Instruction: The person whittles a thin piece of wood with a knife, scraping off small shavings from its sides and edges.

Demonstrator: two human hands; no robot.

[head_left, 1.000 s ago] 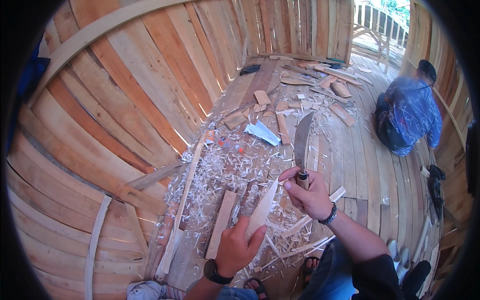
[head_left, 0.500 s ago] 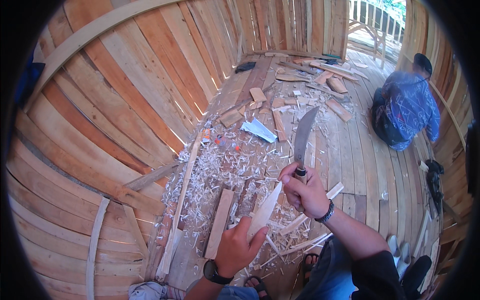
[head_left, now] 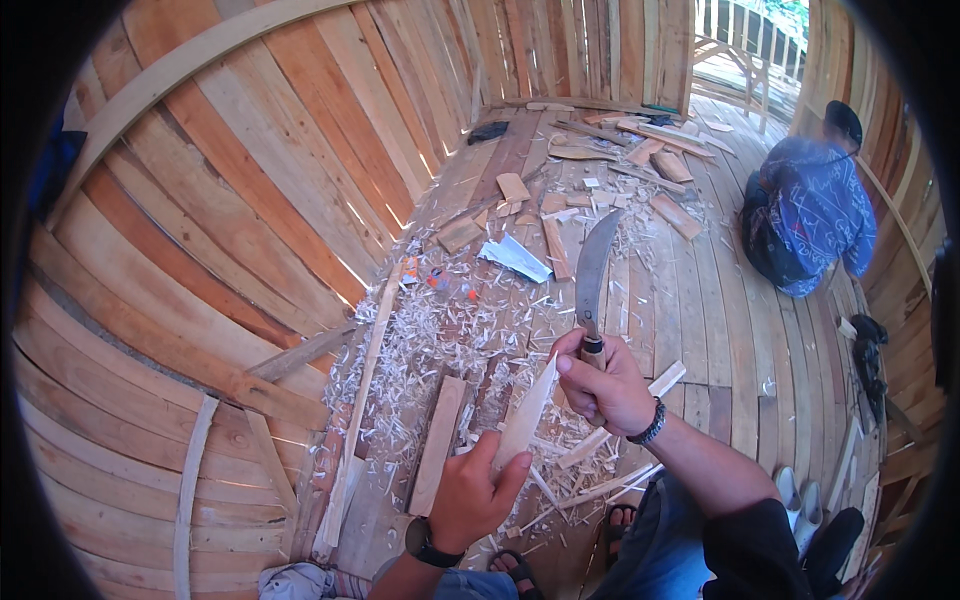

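Note:
My left hand [head_left: 478, 492] is closed around the lower end of a pale, pointed piece of wood [head_left: 524, 418], whose tip slants up to the right. A curved, broad-bladed knife [head_left: 596, 268] stands upright in my right hand [head_left: 606, 384], which wraps round its wooden handle. The blade points up and away from me, apart from the wood. The tip of the pale piece comes up beside the fingers of my right hand; I cannot tell whether they touch it.
Shavings [head_left: 420, 345] cover the plank floor below my hands. A wooden block [head_left: 438, 440] and a long strip [head_left: 368, 390] lie to the left. Offcuts [head_left: 668, 165] are scattered farther off. A person [head_left: 812, 215] sits at the right, facing away. White shoes [head_left: 806, 515] stand at lower right.
The knife has moved slightly left and turned a little more upright. The pale piece has rolled slightly and its tip has shifted a bit left. Both hands keep their holds.

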